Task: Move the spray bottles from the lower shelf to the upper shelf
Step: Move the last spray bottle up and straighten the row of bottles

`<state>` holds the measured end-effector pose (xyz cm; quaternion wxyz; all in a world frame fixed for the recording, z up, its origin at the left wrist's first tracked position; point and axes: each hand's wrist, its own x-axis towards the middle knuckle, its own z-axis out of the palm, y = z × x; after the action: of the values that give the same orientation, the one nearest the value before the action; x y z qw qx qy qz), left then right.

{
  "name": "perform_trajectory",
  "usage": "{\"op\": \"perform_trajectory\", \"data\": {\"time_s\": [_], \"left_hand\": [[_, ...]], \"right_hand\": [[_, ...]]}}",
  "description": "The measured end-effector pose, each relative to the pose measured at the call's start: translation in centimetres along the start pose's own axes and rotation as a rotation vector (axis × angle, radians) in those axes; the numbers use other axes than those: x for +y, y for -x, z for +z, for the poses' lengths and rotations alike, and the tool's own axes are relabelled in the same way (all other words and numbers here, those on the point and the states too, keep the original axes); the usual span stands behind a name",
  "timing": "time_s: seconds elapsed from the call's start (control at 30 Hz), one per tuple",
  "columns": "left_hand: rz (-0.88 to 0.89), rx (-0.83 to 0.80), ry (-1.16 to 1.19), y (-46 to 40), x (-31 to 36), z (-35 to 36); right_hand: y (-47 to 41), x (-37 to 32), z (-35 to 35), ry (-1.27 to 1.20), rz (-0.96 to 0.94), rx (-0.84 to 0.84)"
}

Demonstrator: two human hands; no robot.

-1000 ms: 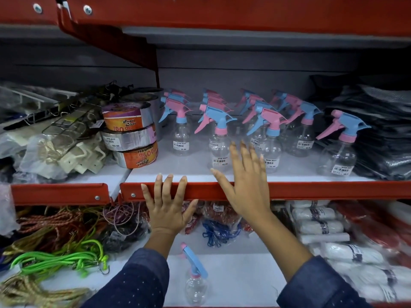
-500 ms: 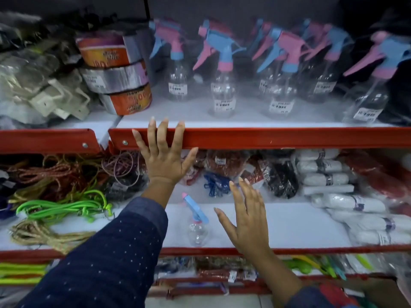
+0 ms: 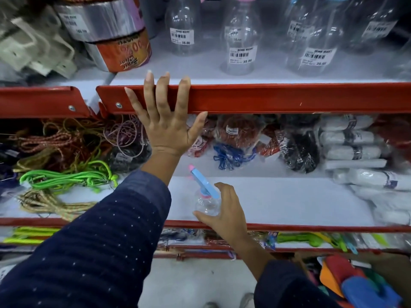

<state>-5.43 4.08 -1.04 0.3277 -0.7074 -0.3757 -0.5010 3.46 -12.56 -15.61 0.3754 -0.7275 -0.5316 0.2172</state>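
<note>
One clear spray bottle (image 3: 205,206) with a blue and pink trigger head stands near the front of the white lower shelf (image 3: 289,201). My right hand (image 3: 230,211) curls around it, thumb on the front of the body and fingers behind the neck. My left hand (image 3: 165,125) lies flat with spread fingers against the red rim of the upper shelf (image 3: 266,98), fingertips over its top edge. On the upper shelf stand several clear spray bottles (image 3: 241,41) with price labels; their heads are cut off by the frame.
Rolls of tape (image 3: 117,50) are stacked at the left of the upper shelf. On the lower shelf, green and brown cords (image 3: 66,178) lie left, bagged goods (image 3: 240,134) at the back, white rolls (image 3: 351,150) right. A shelf of colourful items (image 3: 311,238) sits below.
My right hand came down from the upper shelf to the lower one and closed around the lone bottle. My view tilted downward. The left hand stayed on the red rim.
</note>
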Motion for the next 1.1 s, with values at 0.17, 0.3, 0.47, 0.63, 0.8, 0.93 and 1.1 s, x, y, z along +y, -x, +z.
{"op": "perform_trajectory", "data": {"time_s": [0.17,0.3,0.47,0.63,0.8,0.93,1.1], "left_hand": [[-0.002,-0.006,-0.005,0.0,0.0,0.0],[-0.004,-0.021,0.001,0.0,0.1,-0.2],[-0.001,-0.059,0.003,-0.1,0.1,-0.8],[0.01,-0.12,0.022,-0.2,-0.1,-1.7],[0.019,-0.163,0.021,-0.5,-0.9,-3.1],[-0.014,-0.165,-0.011,-1.0,-2.7,-3.6],[-0.054,-0.209,0.011,-1.1,-4.6,-4.4]], "right_hand": [[0.0,-0.1,0.5,-0.033,0.0,0.018],[0.7,0.0,-1.0,-0.053,-0.001,0.065],[1.9,-0.7,-4.5,-0.085,-0.03,0.12],[2.4,-2.4,-8.6,-0.102,-0.1,0.189],[2.0,-5.9,-12.5,-0.088,-0.225,0.281],[1.0,-9.8,-15.2,-0.113,-0.32,0.318],[-0.8,-14.9,-17.5,-0.178,-0.39,0.346]]}}
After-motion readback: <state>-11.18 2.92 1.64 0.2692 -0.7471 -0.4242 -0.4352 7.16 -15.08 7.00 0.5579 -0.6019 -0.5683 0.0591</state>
